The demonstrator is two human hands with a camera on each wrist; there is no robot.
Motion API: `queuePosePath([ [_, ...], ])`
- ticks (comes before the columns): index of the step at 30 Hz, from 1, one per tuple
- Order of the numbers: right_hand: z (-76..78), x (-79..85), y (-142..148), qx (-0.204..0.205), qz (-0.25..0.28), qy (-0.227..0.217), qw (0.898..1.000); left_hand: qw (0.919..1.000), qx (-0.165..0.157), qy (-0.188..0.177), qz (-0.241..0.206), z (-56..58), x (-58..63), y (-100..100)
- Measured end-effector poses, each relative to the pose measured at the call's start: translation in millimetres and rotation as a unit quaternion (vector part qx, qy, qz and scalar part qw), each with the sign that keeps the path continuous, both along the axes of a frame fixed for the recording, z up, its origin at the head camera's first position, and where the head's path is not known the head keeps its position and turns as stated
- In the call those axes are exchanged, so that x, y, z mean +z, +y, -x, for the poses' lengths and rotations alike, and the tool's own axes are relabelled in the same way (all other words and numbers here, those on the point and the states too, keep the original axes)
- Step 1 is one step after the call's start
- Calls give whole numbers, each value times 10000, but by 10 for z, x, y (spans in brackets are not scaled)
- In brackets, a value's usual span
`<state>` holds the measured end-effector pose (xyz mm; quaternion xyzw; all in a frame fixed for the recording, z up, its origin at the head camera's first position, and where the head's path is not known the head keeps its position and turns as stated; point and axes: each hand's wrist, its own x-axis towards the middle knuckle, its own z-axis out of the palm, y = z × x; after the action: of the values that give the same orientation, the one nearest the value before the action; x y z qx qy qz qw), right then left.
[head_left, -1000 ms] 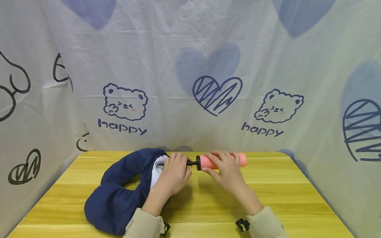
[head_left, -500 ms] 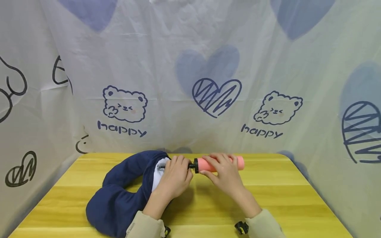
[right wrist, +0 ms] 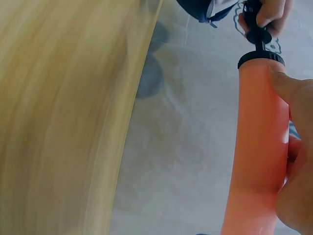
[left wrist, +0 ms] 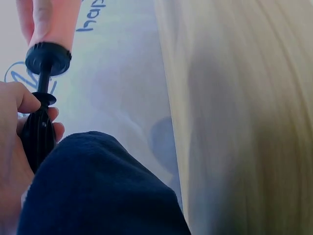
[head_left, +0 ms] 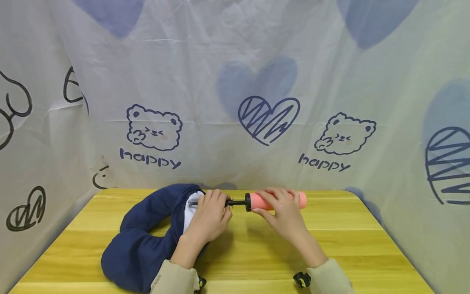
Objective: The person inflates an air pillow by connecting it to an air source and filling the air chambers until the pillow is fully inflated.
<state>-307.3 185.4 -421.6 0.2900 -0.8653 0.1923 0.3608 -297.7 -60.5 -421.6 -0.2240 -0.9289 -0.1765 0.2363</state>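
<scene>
A hand pump with a pink barrel (right wrist: 259,142) lies roughly level above the table's far part. My left hand (head_left: 207,218) grips its black handle (left wrist: 38,134), thumb and fingers wrapped round it. Around the pink barrel, near its black collar (head_left: 248,202), my right hand (head_left: 286,214) curls its fingers and thumb. A stretch of black rod (head_left: 239,202) shows between handle and collar. Left of the handle, a thin dark tip (head_left: 192,203) reaches to the white inner part (head_left: 188,216) of a navy U-shaped neck pillow (head_left: 132,255). Its exact contact there is too small to tell.
The wooden table (head_left: 349,245) ends at a far edge close behind the pump. A white printed cloth (head_left: 220,155) hangs behind and on both sides. Dark wrist devices (head_left: 302,279) sit at the beige sleeves (head_left: 328,277).
The rod between handle and collar first shortened a little, then lengthened now as the hands drew apart. The neck pillow shifted slightly left with my left hand. Both grips stayed the same.
</scene>
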Motion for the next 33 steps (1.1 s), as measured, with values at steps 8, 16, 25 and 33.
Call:
queuePosePath([
  [8,52,49,205,-118,62,-326,9994,9997,93,-170,-119,30,56,-181],
  [16,89,107,360,-244,131,-465,9985,9991,262,-86,-330,52,97,-311],
  [25,16,25,55,95,-25,-169,9998,9999,-98,-56,54,8,41,-62],
  [33,-50,-36,-127,201,-12,301,9993,9997,-104,2,226,-67,18,93],
])
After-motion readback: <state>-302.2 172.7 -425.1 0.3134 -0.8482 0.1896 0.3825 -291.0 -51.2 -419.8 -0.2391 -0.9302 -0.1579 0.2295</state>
